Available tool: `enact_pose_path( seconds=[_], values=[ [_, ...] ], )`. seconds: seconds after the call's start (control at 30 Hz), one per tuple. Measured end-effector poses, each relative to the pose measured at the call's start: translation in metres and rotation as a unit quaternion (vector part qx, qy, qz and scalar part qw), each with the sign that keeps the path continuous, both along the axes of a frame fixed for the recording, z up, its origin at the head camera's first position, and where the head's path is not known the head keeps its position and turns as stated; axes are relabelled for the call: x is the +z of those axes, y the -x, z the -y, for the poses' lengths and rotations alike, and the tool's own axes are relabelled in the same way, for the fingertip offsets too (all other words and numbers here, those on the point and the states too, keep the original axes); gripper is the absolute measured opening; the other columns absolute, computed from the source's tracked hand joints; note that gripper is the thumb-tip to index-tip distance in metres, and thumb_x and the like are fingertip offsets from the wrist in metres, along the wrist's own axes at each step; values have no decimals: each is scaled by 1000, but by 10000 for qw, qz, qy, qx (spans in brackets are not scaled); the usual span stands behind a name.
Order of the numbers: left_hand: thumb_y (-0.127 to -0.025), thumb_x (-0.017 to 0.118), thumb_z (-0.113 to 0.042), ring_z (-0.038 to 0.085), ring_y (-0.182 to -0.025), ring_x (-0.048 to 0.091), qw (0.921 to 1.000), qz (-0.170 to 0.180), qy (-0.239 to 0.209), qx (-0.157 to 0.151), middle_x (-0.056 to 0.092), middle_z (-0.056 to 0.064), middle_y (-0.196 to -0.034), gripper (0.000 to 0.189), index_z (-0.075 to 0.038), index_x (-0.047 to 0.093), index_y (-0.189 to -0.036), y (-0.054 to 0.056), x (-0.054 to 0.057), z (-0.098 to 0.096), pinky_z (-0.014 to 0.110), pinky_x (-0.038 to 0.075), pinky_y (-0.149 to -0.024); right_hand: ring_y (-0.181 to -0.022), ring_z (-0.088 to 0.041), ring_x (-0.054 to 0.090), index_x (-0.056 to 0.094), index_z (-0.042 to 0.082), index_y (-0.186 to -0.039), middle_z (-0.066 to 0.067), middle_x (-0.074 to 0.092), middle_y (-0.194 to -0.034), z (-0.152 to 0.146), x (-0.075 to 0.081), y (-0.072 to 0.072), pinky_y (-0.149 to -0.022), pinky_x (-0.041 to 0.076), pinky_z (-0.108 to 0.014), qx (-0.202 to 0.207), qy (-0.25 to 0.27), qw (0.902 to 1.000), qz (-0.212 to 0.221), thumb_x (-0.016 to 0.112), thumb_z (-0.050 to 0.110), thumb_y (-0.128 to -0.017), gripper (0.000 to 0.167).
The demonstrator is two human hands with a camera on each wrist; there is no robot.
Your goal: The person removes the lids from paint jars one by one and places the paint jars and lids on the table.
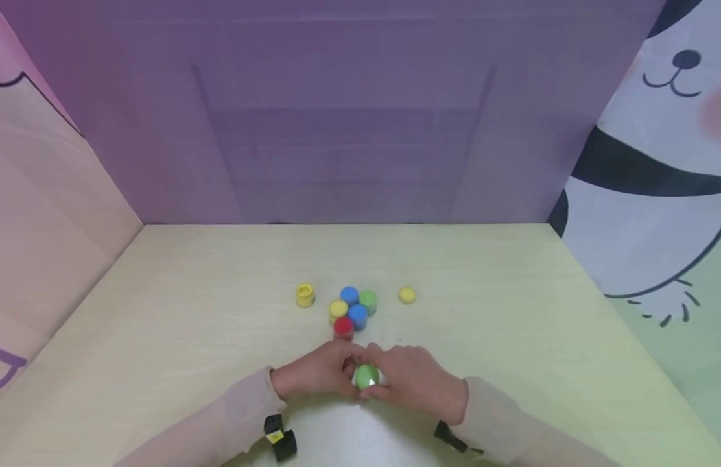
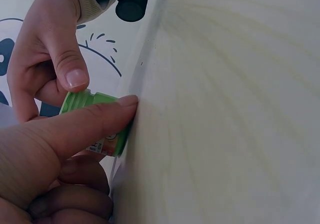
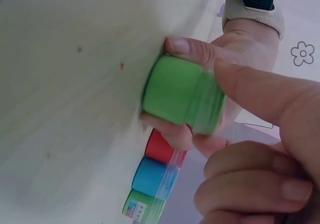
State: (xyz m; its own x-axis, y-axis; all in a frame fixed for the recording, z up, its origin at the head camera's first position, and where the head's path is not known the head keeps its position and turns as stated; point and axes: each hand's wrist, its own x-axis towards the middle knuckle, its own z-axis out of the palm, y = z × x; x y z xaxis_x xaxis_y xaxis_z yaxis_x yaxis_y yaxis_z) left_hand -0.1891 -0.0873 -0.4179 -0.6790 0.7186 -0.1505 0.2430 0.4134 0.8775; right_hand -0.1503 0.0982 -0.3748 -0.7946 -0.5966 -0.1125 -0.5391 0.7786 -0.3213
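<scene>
A small green jar [image 1: 367, 376] stands upright on the table between both hands. The left hand [image 1: 319, 371] grips its green body low down, thumb on one side and fingers on the other, as the right wrist view shows. At its ridged lid [image 3: 209, 104], the right hand [image 1: 420, 379] pinches with thumb and forefinger, its other fingers curled in. From the left wrist side, a printed label [image 2: 102, 145] shows partly behind the left hand's finger. Just beyond the left fingertips is a red jar [image 1: 343, 327]. What is inside the green jar is hidden.
Behind the red jar cluster blue jars [image 1: 357, 316], a yellow jar [image 1: 338, 309] and another green jar [image 1: 368, 301]. A yellow tub [image 1: 305, 295] with a hollow-looking top stands left of them. To the right lies a round yellow piece [image 1: 406, 295]. A purple panel [image 1: 360, 162] borders the table's back.
</scene>
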Motion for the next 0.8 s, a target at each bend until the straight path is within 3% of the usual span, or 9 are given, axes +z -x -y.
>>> enact_pose_path(
  seconds=[0.43, 0.63, 0.8],
  values=[
    [-67, 83, -7, 8, -54, 41, 9998, 119, 117, 51, 46, -4, -59, 47, -22, 69, -109, 0, 0, 1, 20, 31, -51, -50, -5, 36, 60, 17, -112, 11, 43, -57, -7, 4, 4, -50, 35, -19, 410, -23, 9992, -16, 69, 34, -83, 35],
    [-67, 83, -7, 8, -55, 41, 9999, 66, 114, 64, 46, -3, -59, 41, -20, 69, -103, -1, 1, 0, 20, 32, -51, -50, -3, 37, 59, 16, -113, 11, 47, -59, -9, 5, 5, -49, 36, -19, 505, 16, 9987, -38, 69, 32, -83, 35],
    [-66, 83, -8, 7, -55, 41, 9999, -40, 81, 45, 46, -4, -60, 33, -20, 69, -94, -1, 0, 0, 19, 33, -52, -49, -4, 37, 54, 14, -103, 10, 43, -58, -8, 3, 1, -45, 34, -20, 317, 60, 9994, -83, 71, 40, -81, 37]
  ],
)
